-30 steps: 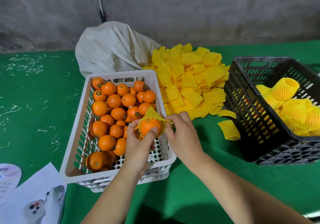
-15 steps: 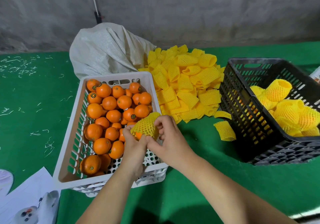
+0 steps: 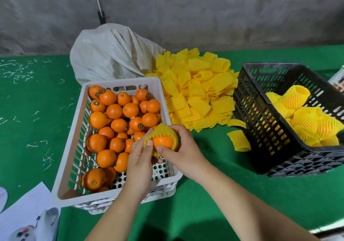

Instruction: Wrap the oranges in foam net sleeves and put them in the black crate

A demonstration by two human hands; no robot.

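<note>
Head view: both hands hold one orange (image 3: pixel 163 141) above the near right corner of the white crate (image 3: pixel 65 166). A foam net sleeve (image 3: pixel 163 131) covers its far half; the bare half faces the person. Left hand (image 3: pixel 140 163) pinches the sleeve's left edge; right hand (image 3: pixel 183 150) curls round the right side, thumb on the fruit. Black crate (image 3: pixel 260 121) stands at the desk's right side, nearer the right hand. Judgement: sleeving unfinished.

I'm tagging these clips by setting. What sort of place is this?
Probably a small fruit-packing station: a white crate of loose oranges, a pile of yellow foam net sleeves on a green-covered table, and a black crate holding wrapped fruit, against a bare concrete wall.
</note>
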